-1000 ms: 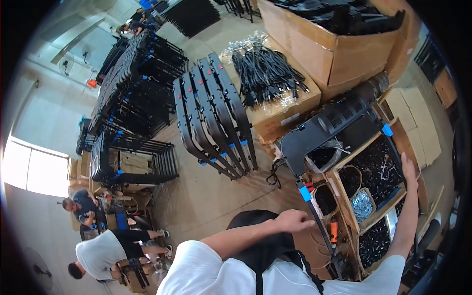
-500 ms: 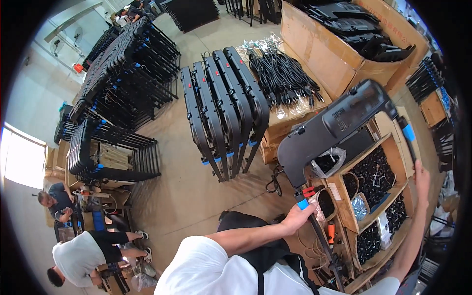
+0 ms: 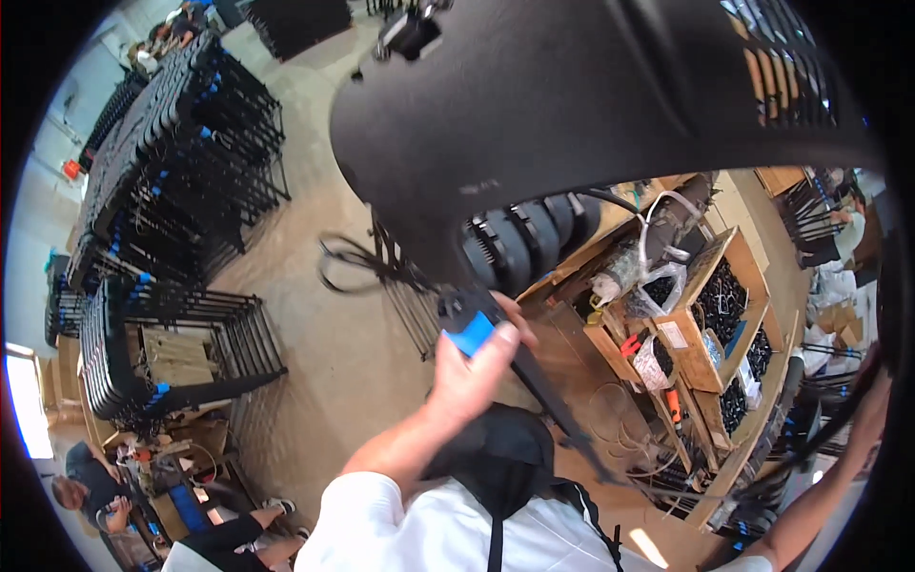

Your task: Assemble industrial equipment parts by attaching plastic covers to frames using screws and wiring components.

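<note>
A large black U-shaped frame with a plastic housing (image 3: 553, 105) and tube legs fills the upper part of the head view, close to me. My left hand (image 3: 469, 372) is wrapped round one leg, at the blue band (image 3: 469, 336) just below the housing. That leg (image 3: 553, 410) slants down to the right past my front. At the right rim, my right hand (image 3: 869, 405) is closed round the other leg, partly lost in shadow. A looped black cable (image 3: 357, 265) dangles from the housing, beside its left end.
Similar black frames (image 3: 519, 243) stand behind the raised one. Wooden bins (image 3: 701, 353) of small black parts are at right, with an orange-handled tool (image 3: 674, 405) beside them. Long rows of black frames (image 3: 152, 162) line the left. Co-workers (image 3: 100, 491) are at lower left.
The black frame has come up and nearer, now covering much of the upper view. Both hands kept hold of its legs. My view has shifted, and the cable swings out to the left.
</note>
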{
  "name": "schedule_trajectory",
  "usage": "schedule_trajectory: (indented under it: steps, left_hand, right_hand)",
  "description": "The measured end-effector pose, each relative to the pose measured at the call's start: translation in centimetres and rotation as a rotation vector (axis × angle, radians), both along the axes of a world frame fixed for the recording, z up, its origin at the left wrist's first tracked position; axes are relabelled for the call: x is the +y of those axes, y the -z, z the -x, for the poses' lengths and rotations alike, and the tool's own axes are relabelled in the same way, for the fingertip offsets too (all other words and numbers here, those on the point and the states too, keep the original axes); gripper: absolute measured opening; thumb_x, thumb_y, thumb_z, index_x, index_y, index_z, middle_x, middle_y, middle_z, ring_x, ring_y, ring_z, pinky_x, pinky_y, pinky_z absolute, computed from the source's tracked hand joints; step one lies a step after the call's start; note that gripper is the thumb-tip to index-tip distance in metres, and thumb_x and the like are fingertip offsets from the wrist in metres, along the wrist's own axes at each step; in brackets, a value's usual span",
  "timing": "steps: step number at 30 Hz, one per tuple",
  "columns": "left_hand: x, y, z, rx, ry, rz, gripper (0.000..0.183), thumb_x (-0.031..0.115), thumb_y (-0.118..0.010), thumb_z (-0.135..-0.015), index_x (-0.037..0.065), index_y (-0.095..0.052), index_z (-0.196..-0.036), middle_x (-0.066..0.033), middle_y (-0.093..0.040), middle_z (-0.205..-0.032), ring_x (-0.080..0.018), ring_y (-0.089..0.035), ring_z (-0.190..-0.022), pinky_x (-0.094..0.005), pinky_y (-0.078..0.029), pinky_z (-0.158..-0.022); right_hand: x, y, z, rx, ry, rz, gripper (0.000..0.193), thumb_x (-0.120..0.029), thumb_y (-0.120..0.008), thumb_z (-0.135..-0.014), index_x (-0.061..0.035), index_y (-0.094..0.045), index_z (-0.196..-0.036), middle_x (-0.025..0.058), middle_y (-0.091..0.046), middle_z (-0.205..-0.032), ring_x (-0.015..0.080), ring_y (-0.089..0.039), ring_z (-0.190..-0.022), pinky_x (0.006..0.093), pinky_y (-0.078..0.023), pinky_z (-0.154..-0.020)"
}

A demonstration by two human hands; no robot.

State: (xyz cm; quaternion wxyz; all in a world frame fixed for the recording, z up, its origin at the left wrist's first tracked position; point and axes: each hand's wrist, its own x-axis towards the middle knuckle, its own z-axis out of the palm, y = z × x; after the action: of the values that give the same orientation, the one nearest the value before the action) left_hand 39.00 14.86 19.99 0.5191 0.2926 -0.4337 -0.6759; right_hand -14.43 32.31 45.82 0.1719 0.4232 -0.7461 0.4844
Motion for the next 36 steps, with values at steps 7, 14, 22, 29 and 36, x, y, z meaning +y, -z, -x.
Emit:
schedule_trajectory:
  steps: [7, 14, 22, 29, 36]
  left_hand:
    - [-12.6, 4.9, -19.7, -0.421, -0.186, -0.067, 0.028, 0.012, -0.073, -0.097, 0.001, -0.068, -0.122, -0.0064, -0.076, -0.109, -0.0149, -0.070, -0.100, -0.0332, -0.056, -0.092]
    - [-25.6, 16.2, -29.4, -0.619, -0.231, -0.151, 0.030, 0.002, -0.080, -0.082, 0.004, -0.075, -0.111, -0.0011, -0.074, -0.103, -0.0138, -0.067, -0.096, -0.0318, -0.052, -0.092]
    - [-38.9, 24.3, -27.1, -0.809, -0.218, -0.259, 0.038, 0.001, -0.084, -0.079, 0.005, -0.074, -0.115, -0.0041, -0.075, -0.101, -0.0175, -0.067, -0.095, -0.0367, -0.053, -0.088]
    - [-40.5, 27.1, -24.9, -0.830, -0.325, -0.125, 0.067, 0.016, -0.078, -0.085, 0.007, -0.054, -0.148, -0.0134, -0.069, -0.126, -0.0243, -0.067, -0.109, -0.0384, -0.053, -0.099]
    - [-24.4, 42.3, -30.2, -1.039, 0.206, -0.490, 0.063, 0.039, -0.061, -0.106, -0.004, -0.050, -0.151, -0.0221, -0.066, -0.136, -0.0279, -0.064, -0.121, -0.0392, -0.053, -0.098]
  right_hand:
    - [-4.0, 16.3, -28.9, -0.422, -0.511, -0.685, 0.013, -0.016, -0.063, -0.097, -0.0039, -0.066, -0.101, 0.0062, -0.069, -0.097, 0.0212, -0.067, -0.093, 0.0380, -0.053, -0.092]
    - [-6.6, 42.4, -42.5, -0.712, -0.792, -0.666, 0.028, -0.004, -0.082, -0.088, -0.0041, -0.070, -0.113, 0.0068, -0.072, -0.111, 0.0173, -0.067, -0.104, 0.0347, -0.055, -0.094]
    - [-9.3, 58.4, -49.9, -0.407, -0.647, -0.907, 0.026, -0.007, -0.079, -0.088, -0.0070, -0.072, -0.113, 0.0086, -0.074, -0.109, 0.0236, -0.070, -0.101, 0.0389, -0.056, -0.092]
    - [-14.2, 53.9, -51.8, -0.256, -0.558, -1.103, 0.025, -0.030, -0.070, -0.091, -0.0057, -0.078, -0.089, 0.0170, -0.077, -0.092, 0.0406, -0.073, -0.092, 0.0559, -0.056, -0.083]
    - [-3.4, 47.3, -41.5, -0.725, -0.378, -1.325, 0.039, -0.042, -0.064, -0.093, -0.0070, -0.080, -0.099, 0.0166, -0.078, -0.095, 0.0396, -0.073, -0.099, 0.0508, -0.057, -0.090]
